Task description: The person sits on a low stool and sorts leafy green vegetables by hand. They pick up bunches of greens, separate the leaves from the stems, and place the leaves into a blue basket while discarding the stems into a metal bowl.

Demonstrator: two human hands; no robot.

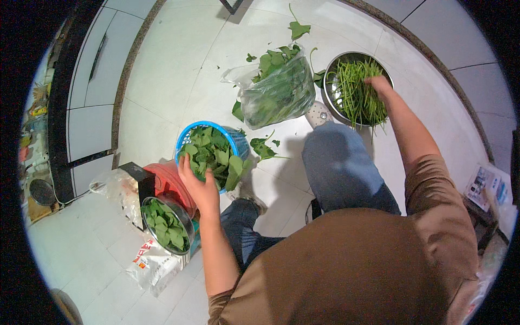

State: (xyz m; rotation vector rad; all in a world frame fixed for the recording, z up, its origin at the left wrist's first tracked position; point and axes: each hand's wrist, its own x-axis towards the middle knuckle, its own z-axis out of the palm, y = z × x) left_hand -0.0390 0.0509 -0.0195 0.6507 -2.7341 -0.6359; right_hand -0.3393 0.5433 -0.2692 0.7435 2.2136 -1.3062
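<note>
My left hand (199, 185) is at the near rim of a blue plastic basket (240, 143), fingers apart, over loose green leaves (213, 148) that fill it. Whether the fingertips touch the leaves is unclear. At the right, my right hand (380, 86) reaches over a stainless steel bowl (332, 91) heaped with thin green stems (355, 91). Blur hides whether its fingers grip any stems. Between basket and bowl, a clear plastic bag (280, 97) full of leafy greens (276, 61) lies on the floor.
Loose leafy sprigs (264, 149) lie on the tiled floor (162, 85). Left of my legs stand a second bowl of leaves (164, 225), a red plastic container (166, 183), a black box (140, 178) and a printed white bag (156, 264). Cabinets (91, 85) line the left side.
</note>
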